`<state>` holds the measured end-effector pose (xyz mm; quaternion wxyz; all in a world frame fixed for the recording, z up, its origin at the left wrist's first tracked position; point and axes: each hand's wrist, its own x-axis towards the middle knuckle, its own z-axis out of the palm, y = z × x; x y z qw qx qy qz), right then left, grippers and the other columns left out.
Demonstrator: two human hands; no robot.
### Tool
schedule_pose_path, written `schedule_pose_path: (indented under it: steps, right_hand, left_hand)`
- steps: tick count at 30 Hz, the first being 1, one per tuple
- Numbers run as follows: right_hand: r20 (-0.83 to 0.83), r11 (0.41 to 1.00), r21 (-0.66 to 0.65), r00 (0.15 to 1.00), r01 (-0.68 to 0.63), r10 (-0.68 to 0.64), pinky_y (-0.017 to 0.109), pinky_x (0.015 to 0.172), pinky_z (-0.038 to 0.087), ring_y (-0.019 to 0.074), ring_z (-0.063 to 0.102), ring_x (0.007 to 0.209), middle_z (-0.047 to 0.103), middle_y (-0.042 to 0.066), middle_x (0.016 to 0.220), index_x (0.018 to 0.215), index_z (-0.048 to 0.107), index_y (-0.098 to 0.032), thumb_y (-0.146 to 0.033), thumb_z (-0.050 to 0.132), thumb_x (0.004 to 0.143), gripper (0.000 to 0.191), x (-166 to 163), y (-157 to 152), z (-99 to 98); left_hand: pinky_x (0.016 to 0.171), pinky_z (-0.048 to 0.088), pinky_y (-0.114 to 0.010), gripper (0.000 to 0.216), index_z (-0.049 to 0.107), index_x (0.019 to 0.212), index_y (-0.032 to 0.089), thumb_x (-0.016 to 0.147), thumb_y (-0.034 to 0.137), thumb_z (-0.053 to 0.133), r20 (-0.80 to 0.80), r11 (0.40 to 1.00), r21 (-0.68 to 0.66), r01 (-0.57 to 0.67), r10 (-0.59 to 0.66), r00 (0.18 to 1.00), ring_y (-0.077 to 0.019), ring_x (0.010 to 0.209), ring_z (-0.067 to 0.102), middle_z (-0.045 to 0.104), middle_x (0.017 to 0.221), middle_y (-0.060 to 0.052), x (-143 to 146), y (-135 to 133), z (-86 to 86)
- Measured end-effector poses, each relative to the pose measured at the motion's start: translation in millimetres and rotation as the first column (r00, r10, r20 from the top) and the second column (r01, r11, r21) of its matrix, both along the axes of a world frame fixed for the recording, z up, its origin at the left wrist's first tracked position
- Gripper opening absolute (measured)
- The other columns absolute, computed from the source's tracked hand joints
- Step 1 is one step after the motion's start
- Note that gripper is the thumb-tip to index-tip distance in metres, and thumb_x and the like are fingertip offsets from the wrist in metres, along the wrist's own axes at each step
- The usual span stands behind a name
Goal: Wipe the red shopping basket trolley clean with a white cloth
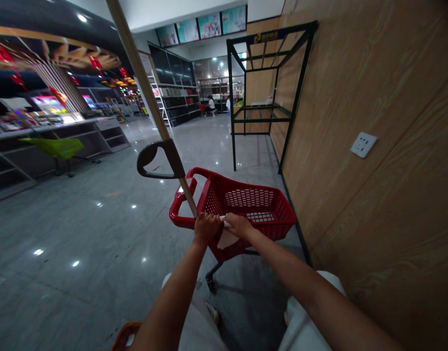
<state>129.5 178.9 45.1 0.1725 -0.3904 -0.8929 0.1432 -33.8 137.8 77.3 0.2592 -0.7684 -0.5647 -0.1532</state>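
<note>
Glossy grey floor (99, 273) is spreading beneath you; your forearms (183, 287) are converging forward, left hand (206, 227) wrapping its grip closed round the slanting pole (150, 92) low down, right hand (239, 225) clasping a white piece (226, 223) before the red cart (262, 197).

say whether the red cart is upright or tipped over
Upright: the red cart has its open top facing up and a wheel beneath it.
</note>
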Motion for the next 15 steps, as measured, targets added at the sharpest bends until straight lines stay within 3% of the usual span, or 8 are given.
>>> schedule_pose_path:
  steps: [5, 7, 9, 15]
  right_hand:
    - [0.130, 0.990, -0.034, 0.983, 0.135, -0.129, 0.029, 0.084, 0.043, 0.0214, 0.058, 0.103, 0.061, 0.007, 0.115, 0.113, 0.061, -0.024, -0.045, 0.052, 0.088, 0.033, 98, 12, -26.9]
    - [0.125, 0.984, -0.015, 0.977, 0.175, -0.172, 0.030, 0.086, 0.043, 0.0216, 0.056, 0.107, 0.057, 0.008, 0.122, 0.117, 0.059, -0.024, -0.044, 0.051, 0.088, 0.036, 115, 11, -32.6]
    - [0.094, 0.983, -0.011, 0.979, 0.181, -0.180, 0.030, 0.087, 0.043, 0.0206, 0.057, 0.106, 0.057, 0.008, 0.122, 0.120, 0.058, -0.025, -0.041, 0.050, 0.089, 0.035, 105, 7, -30.5]
    - [-0.077, 0.991, 0.020, 0.989, 0.131, -0.129, 0.029, 0.088, 0.044, 0.0194, 0.058, 0.103, 0.060, 0.008, 0.120, 0.133, 0.044, -0.023, -0.034, 0.043, 0.093, 0.041, -2, -2, -3.9]
  left_hand:
    - [0.078, 0.033, -0.039, 0.040, 0.061, 0.060, 0.019, 0.092, 0.021, 0.036, 0.042, 1.000, 0.004, -0.014, 0.013, 0.999, -0.0194, 0.066, 0.056, 0.063, 0.060, -0.006, -2, -3, -1.3]
    - [0.079, 0.033, -0.039, 0.040, 0.061, 0.060, 0.019, 0.091, 0.020, 0.036, 0.072, 1.000, 0.018, -0.019, 0.017, 0.997, -0.0195, 0.066, 0.056, 0.063, 0.060, -0.007, 1, -2, -3.1]
    - [0.080, 0.033, -0.040, 0.040, 0.062, 0.060, 0.019, 0.091, 0.020, 0.036, 0.113, 1.000, 0.027, -0.015, 0.012, 0.993, -0.0197, 0.066, 0.055, 0.063, 0.061, -0.007, 6, 0, -4.3]
    - [0.078, 0.033, -0.040, 0.037, 0.064, 0.063, 0.017, 0.089, 0.018, 0.037, 0.066, 0.999, -0.011, 0.036, -0.035, 0.997, -0.0208, 0.065, 0.056, 0.063, 0.059, -0.009, 16, 6, -2.7]
